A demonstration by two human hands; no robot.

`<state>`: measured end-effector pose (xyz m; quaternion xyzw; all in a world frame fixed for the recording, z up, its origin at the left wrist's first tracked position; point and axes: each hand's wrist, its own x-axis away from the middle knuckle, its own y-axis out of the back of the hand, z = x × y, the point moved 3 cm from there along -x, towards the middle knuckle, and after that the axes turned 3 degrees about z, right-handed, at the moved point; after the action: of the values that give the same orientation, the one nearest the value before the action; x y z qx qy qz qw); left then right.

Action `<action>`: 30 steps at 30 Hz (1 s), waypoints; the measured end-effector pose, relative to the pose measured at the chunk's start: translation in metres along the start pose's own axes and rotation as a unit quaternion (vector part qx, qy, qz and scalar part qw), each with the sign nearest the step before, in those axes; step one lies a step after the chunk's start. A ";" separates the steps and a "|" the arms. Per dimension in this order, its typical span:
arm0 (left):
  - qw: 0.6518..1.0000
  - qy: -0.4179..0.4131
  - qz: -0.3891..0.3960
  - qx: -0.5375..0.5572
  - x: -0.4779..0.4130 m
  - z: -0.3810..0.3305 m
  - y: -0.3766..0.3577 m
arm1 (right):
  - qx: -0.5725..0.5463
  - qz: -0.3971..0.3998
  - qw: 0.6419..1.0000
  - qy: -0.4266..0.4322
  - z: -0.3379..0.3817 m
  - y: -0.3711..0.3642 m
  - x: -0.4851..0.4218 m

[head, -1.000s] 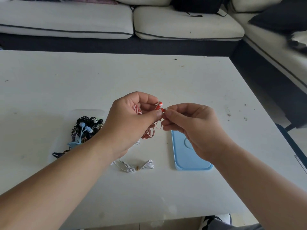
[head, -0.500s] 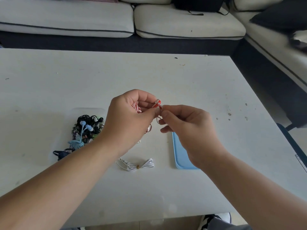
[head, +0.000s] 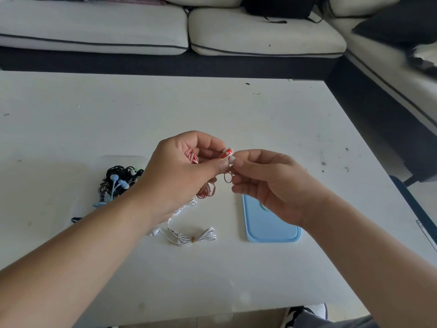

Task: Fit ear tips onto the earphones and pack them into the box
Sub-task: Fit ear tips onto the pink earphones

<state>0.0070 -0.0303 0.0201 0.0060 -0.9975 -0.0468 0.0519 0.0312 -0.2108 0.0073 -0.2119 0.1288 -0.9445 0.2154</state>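
My left hand pinches a red earbud between thumb and fingers, with its red and white cable bunched in the palm and looping down below. My right hand holds a small white ear tip at its fingertips, right against the earbud. A clear box on the left holds a tangle of black and light blue earphones. A bundled white earphone set lies on the table below my left wrist. A light blue lid lies under my right hand.
The white table carries small dark specks at the right. A pale sofa with a black bag runs along the far side and turns down the right. The table's near edge is close, with a shoe below it.
Both hands have lifted slightly. My right fingers have loosened, and the white ear tip shows at the earbud's nozzle, where before the fingers covered it.
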 end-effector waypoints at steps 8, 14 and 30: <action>0.997 0.042 0.058 0.030 0.001 -0.002 0.001 | 0.117 0.019 0.993 0.008 0.011 0.010 0.004; 0.994 0.081 0.065 0.014 0.000 0.005 -0.002 | 0.261 -0.038 0.962 0.066 0.015 0.011 0.008; 0.977 0.174 -0.004 0.122 -0.001 0.016 -0.001 | 0.388 -0.114 0.900 0.161 -0.006 -0.006 0.003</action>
<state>0.0065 -0.0295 0.0044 0.0240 -0.9714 0.0765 0.2236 0.0240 -0.2055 0.0052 0.0304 -0.2396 -0.9591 0.1480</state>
